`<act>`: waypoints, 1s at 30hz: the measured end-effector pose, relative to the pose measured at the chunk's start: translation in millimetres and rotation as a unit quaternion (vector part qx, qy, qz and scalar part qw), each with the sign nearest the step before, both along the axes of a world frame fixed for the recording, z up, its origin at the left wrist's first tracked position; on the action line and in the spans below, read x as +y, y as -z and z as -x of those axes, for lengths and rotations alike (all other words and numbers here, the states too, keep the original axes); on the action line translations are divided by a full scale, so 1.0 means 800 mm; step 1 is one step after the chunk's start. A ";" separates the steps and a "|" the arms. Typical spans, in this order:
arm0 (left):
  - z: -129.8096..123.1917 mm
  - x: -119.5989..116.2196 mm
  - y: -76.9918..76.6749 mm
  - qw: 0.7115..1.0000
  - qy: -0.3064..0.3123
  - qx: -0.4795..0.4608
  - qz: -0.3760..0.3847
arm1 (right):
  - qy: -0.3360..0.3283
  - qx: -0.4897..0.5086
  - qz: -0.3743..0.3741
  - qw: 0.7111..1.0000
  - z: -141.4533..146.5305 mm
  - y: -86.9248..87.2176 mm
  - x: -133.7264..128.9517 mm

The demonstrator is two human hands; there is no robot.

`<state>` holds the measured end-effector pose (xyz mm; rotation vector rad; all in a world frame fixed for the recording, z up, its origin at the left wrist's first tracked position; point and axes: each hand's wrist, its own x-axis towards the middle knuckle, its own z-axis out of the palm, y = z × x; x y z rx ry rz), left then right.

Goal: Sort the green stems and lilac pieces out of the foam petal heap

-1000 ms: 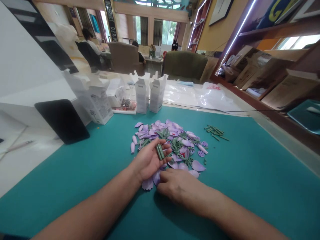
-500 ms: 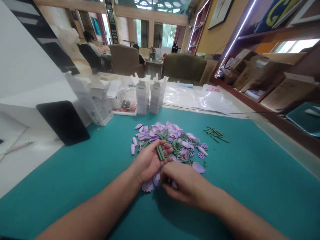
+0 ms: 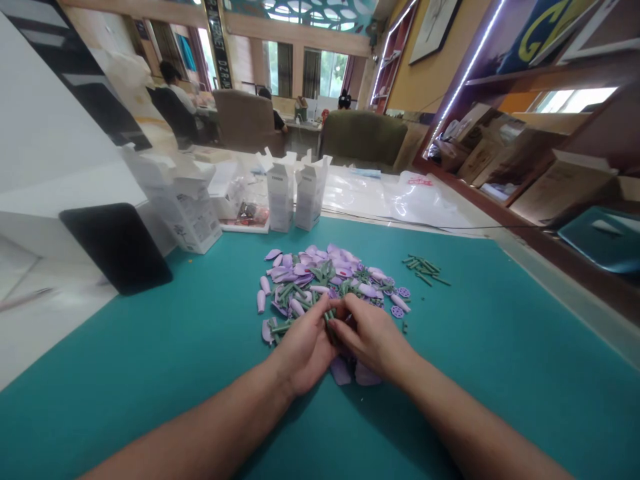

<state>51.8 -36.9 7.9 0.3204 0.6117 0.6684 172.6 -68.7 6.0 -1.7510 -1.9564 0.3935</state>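
Note:
A heap of lilac petal-shaped pieces (image 3: 285, 275) and green leaf and stem pieces lies on the teal mat (image 3: 200, 347). Over its near side, my left hand (image 3: 307, 347) is palm up, with short green sticks (image 3: 330, 321) lying in it under curled fingers. My right hand (image 3: 373, 330) meets it from the right, its thumb and fingers pinched at those sticks. Whether it holds one of them itself is hidden. Around the hands lie lilac wheel-shaped pieces (image 3: 397, 311) and a lilac bud-shaped piece (image 3: 261, 301).
A separate small pile of green sticks (image 3: 425, 268) lies to the right. Two white boxes (image 3: 307, 200) stand open at the mat's far edge, beside a tray of small packets (image 3: 253, 217). A dark tablet-like panel (image 3: 117, 247) leans at the left. Several people sit in the background.
My right hand has moved up and inward from the near edge of the heap to the sticks in my left palm. My left hand has shifted slightly down and right, its fingers more curled.

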 end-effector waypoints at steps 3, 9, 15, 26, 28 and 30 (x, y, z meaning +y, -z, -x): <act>-0.002 -0.001 -0.002 1.000 -0.030 -0.001 0.001 | 0.000 -0.006 0.015 1.000 0.005 -0.002 -0.002; -0.001 -0.005 -0.006 0.999 -0.041 -0.013 -0.010 | 0.018 -0.007 0.001 1.000 0.012 0.005 -0.003; -0.001 -0.008 -0.010 0.998 -0.040 -0.025 -0.030 | 0.030 0.024 -0.060 0.997 0.017 0.016 -0.002; 0.000 -0.009 -0.018 0.998 0.013 0.022 -0.055 | 0.038 0.083 -0.051 0.995 -0.002 0.014 0.008; 0.004 -0.005 -0.017 0.997 0.008 0.043 -0.068 | 0.055 0.090 -0.043 0.994 -0.025 0.008 0.018; 0.009 0.002 -0.015 0.994 -0.003 0.067 -0.084 | 0.091 0.063 -0.082 0.990 -0.059 0.006 0.034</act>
